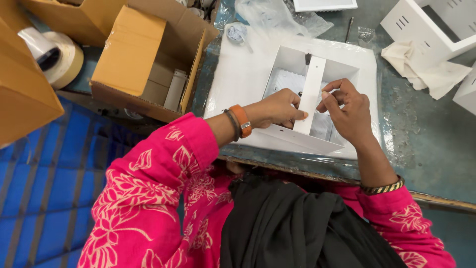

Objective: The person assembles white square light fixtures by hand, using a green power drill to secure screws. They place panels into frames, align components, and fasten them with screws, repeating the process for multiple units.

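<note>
Seen from above, a person in pink floral sleeves works at a worn blue-green workbench (426, 144). A square white housing (238, 79) with a recessed opening lies flat on the bench directly in front of the person, and a white flat bar (311, 89) spans that opening from its far edge to its near edge.

The left hand (277, 108), with an orange wristband (241, 120) on its wrist, rests on the near left part of the recess, its fingers curled narrowly and its fingertips pressed against the left side of the bar near the bar's lower end. The right hand (349, 111) sits just right of the bar, with its fingers bent in a narrow pinch against the bar's right edge at about mid-length; whether a small part lies between those fingertips cannot be told. A gold bangle (382, 188) circles the right wrist.

Left of the housing stands an open cardboard box (134, 49) containing pale parts. A roll of tape (62, 59) lies further left. A crumpled white cloth (426, 69) lies on the bench to the right, near a second white enclosure (421, 25) with vent slots. Clear plastic wrapping (267, 15) lies beyond the housing.
</note>
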